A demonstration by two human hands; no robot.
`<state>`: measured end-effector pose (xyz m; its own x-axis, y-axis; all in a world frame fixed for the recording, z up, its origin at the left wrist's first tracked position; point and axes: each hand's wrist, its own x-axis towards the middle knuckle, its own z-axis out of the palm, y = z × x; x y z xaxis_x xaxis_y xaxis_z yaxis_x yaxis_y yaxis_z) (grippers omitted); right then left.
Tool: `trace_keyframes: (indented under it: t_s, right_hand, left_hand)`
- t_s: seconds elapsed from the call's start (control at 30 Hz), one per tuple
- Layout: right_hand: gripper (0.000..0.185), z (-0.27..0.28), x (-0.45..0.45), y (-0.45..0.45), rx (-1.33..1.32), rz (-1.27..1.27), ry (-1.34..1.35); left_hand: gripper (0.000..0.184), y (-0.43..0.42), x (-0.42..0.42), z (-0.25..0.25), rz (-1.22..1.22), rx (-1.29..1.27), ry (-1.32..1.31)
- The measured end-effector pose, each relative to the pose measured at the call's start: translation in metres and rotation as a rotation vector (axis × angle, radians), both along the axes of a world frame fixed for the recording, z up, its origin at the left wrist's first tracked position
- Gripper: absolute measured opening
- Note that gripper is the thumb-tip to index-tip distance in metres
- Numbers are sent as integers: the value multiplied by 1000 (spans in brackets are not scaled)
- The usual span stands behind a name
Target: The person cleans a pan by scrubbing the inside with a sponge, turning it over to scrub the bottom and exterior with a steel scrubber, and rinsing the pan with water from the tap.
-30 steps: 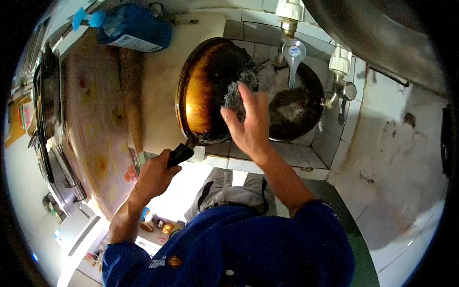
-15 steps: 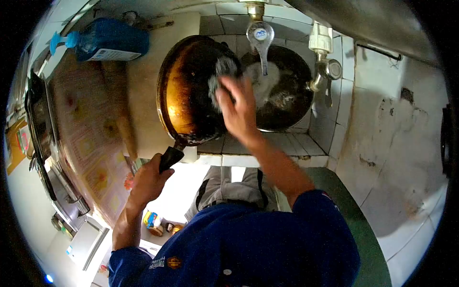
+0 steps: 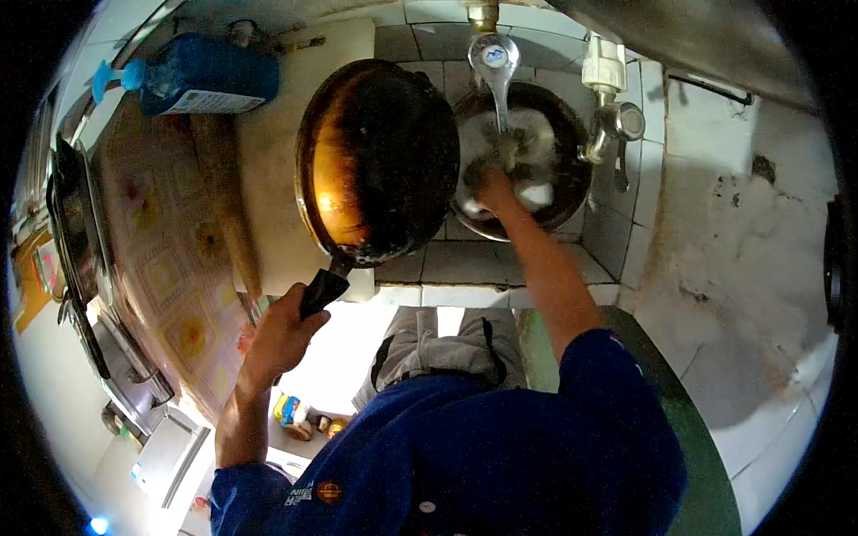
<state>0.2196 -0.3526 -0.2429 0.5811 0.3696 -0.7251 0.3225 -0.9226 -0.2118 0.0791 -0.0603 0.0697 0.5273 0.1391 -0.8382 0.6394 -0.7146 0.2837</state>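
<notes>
My left hand is wrapped round the black handle of a frying pan, tilted over the sink's left side. Its surface facing me is blackened, with a shiny amber-brown band at left. My right hand is down in a dark round pan of cloudy water standing in the sink. A grey scouring pad shows dimly at its fingertips, blurred and partly hidden. Just above, the clear-handled tap points down over the water.
The tiled sink edge runs in front of my body. At the upper left lies a blue pump bottle. A patterned cloth covers the left counter. A second metal tap sticks out at right, beside a stained white wall.
My right hand has moved off the frying pan's surface, rightward and down into the water-filled pan, with the scouring pad. My left hand keeps its grip, and the frying pan has barely shifted.
</notes>
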Motion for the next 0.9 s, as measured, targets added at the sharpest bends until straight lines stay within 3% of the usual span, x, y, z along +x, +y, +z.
trace_keyframes:
  t_s: [0.1, 0.17, 0.2, 0.27, 0.43, 0.47, 0.57, 0.7, 0.8, 0.83, 0.9]
  right_hand:
    - [35, 47, -23, -3, 521, -1044, 49]
    - [28, 129, -43, 15, 913, -1036, -275]
    - [32, 140, -60, 28, 1123, -1089, -167]
    - [31, 175, -68, 56, 1244, -719, -388]
    - [32, 207, 11, 85, 1090, -421, -661]
    - [32, 203, 32, 86, 1052, -314, -712]
    - [35, 163, 87, 98, 1045, -325, -823]
    - [42, 11, 130, 58, 427, -236, -297]
    - [45, -31, 69, 16, 44, -254, -158]
    - [47, -55, 30, -3, 57, -198, -552]
    - [50, -71, 4, -10, 77, -130, -934]
  left_hand:
    - [25, 7, -6, -6, -43, 20, -32]
    - [24, 9, -9, -8, -116, 26, -64]
    - [24, 7, -7, -6, -108, 38, -40]
    - [24, 2, -2, -3, -114, 50, -11]
    - [30, 0, 2, 0, -125, 71, -34]
    - [30, 0, 3, 1, -134, 74, -34]
    - [29, -3, 3, 3, -157, 93, -69]
    - [28, -2, 4, 6, -78, 63, -35]
    - [27, 7, -3, -4, -72, 5, -43]
    - [27, 10, -7, -7, -110, -13, -60]
    - [28, 12, -5, -7, -35, -59, -2]
